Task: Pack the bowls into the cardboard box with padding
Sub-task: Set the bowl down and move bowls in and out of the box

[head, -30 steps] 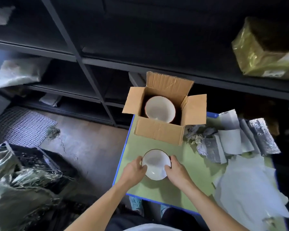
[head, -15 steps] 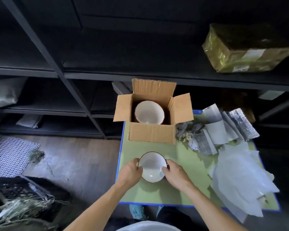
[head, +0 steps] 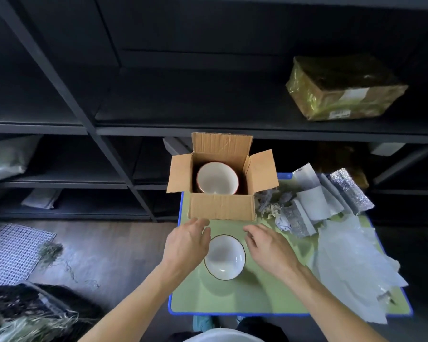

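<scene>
white bowl [head: 224, 257]: sat upright on green table [head: 232, 297], just in front of cardboard box [head: 221, 206].
left hand [head: 187, 245]: relaxed open, gripped nothing; overlapped bowl's left rim, contact unclear.
right hand [head: 269, 248]: loosely curled, empty, just beside right rim.
cardboard box: flaps open, held second bowl [head: 217, 178], no padding visible inside.
risk: could have chipped rims if stacked bare.
foam sheets [head: 309, 201]: lay unused at right.
writing: label [head: 353, 93] on gold parcel [head: 331, 77], unreadable.

White dark-rimmed bowl [head: 224, 257], brown cardboard box [head: 221, 207], green blue-edged table [head: 257, 297]
</scene>
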Available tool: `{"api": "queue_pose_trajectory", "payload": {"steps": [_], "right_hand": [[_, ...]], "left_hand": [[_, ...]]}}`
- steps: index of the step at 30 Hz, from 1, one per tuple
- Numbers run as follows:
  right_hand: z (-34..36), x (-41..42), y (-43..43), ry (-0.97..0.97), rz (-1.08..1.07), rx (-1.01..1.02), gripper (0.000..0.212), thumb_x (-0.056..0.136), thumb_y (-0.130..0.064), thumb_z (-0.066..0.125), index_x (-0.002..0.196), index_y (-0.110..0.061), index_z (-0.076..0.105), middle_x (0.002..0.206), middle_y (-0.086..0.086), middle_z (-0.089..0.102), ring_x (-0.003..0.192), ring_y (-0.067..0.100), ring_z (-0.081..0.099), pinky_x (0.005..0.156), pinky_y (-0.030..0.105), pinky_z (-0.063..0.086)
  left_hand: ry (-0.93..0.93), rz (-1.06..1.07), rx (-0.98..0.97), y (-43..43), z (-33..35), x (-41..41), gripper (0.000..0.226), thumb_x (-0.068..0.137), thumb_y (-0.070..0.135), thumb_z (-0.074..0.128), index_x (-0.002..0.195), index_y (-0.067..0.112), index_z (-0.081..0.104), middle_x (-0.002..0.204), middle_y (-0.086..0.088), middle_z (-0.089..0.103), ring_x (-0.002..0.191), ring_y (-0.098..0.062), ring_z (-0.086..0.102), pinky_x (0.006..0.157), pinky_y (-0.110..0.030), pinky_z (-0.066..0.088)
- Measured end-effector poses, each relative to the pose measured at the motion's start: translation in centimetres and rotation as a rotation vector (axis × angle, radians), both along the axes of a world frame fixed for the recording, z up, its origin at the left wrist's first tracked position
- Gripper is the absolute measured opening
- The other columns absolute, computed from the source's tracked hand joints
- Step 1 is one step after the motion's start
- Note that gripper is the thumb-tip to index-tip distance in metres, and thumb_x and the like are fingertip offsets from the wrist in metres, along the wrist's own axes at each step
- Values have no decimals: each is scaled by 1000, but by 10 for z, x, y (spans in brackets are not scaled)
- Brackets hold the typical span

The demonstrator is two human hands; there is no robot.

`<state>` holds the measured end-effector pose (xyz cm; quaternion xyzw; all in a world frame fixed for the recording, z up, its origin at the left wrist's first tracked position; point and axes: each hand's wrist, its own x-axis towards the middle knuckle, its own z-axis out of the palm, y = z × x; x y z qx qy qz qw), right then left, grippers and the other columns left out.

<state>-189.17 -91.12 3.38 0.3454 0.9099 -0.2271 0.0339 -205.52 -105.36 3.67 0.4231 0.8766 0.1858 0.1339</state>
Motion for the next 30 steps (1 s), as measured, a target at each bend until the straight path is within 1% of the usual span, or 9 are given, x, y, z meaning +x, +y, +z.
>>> {"api": "queue_pose_trajectory", "payload": {"steps": [2, 4, 8, 12, 16, 19, 21, 27, 30], "right_hand": [[16, -6, 1, 44, 37, 66, 34, 101, -28, 43, 131, -26, 58, 129, -8, 61, 115, 17, 58, 90, 31, 44], [35, -16, 3, 100, 51, 132, 29, 100, -29, 44, 122, -26, 63, 120, -7, 67, 107, 21, 62, 82, 33, 46], [68, -39, 10, 140, 63, 235, 19, 97, -33, 47, 96, -24, 63, 88, 3, 72, 86, 31, 66, 65, 38, 47], [83, -56, 17, 195, 33, 280, 15, 92, -34, 51, 88, -23, 60, 80, -1, 70, 78, 28, 64, 58, 34, 42], [74, -70, 28, 183, 46, 233, 15, 95, -27, 52, 101, -25, 65, 98, -4, 66, 96, 23, 62, 71, 36, 48], [60, -77, 38, 104, 46, 216, 27, 97, -26, 51, 120, -21, 63, 115, -1, 62, 112, 22, 56, 85, 37, 48], [52, -81, 44, 76, 44, 201, 31, 98, -25, 50, 126, -16, 60, 118, 4, 60, 115, 25, 55, 89, 39, 47], [35, -106, 69, -47, 83, 196, 21, 100, -23, 45, 113, -9, 54, 113, 12, 56, 106, 32, 57, 82, 40, 43], [24, -126, 78, -121, 88, 223, 26, 101, -26, 46, 119, -8, 52, 117, 14, 58, 106, 32, 60, 79, 37, 44]], "left_hand": [[120, -38, 30, 4, 15, -6, 26, 100, 33, 41, 92, 19, 62, 84, 5, 62, 75, -23, 59, 66, -37, 49], [207, -44, 56, 9, 30, -12, 30, 99, 34, 44, 76, 17, 52, 70, 2, 55, 64, -24, 52, 56, -35, 42], [306, -38, 147, 22, 51, -29, 33, 96, 35, 47, 69, 17, 46, 64, 2, 52, 58, -24, 47, 50, -35, 39], [327, -43, 153, 37, 57, -49, 27, 97, 35, 42, 81, 19, 57, 77, 5, 57, 69, -17, 51, 55, -38, 48], [360, -87, 97, 44, 50, -63, 30, 99, 35, 41, 109, 21, 64, 95, 4, 62, 85, -18, 56, 64, -37, 52], [368, -101, 27, 49, 40, -72, 36, 100, 40, 41, 125, 21, 58, 113, 3, 61, 97, -18, 55, 71, -32, 52], [330, -62, 1, 52, 34, -78, 40, 99, 44, 43, 129, 19, 53, 121, 1, 57, 103, -19, 55, 73, -30, 50], [282, 13, -138, 63, 14, -73, 60, 100, 53, 34, 142, 10, 34, 130, -5, 48, 100, -21, 56, 64, -28, 43], [299, 38, -125, 65, 9, -68, 64, 98, 57, 29, 139, 9, 35, 124, -5, 46, 95, -20, 54, 62, -27, 40]]}}
